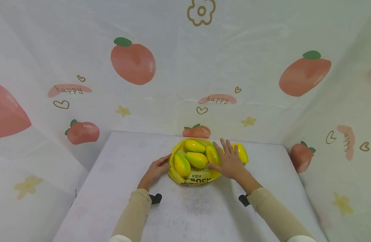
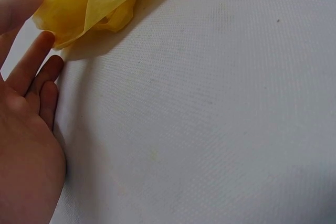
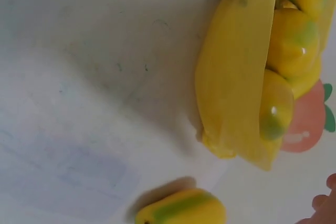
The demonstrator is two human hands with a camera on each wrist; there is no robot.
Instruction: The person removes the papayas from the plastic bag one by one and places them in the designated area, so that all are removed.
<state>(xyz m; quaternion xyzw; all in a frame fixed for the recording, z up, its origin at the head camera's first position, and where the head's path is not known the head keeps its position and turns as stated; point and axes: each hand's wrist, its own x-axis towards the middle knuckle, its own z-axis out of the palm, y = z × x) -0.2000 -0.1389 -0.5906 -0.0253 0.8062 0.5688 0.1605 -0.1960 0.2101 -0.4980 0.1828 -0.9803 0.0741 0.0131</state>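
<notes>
A yellow plastic bag (image 1: 176, 178) with printed lettering lies near the back of the table, its mouth spread wide. Several yellow-green mangoes (image 1: 196, 160) show inside it. At its left side is my left hand (image 1: 155, 172); in the left wrist view its relaxed fingers (image 2: 30, 66) meet the bag's crumpled edge (image 2: 100, 3). My right hand (image 1: 229, 164) is spread flat over the bag's right side, holding nothing, and hides part of it. One loose mango (image 1: 242, 154) lies on the table just right of the bag, partly behind the right fingers; the right wrist view also shows this mango (image 3: 184, 208).
The table (image 1: 112, 188) has a white cover with faint smudges. White cloth walls (image 1: 173, 67) printed with peaches and flowers enclose its back and both sides, the back one close behind the bag.
</notes>
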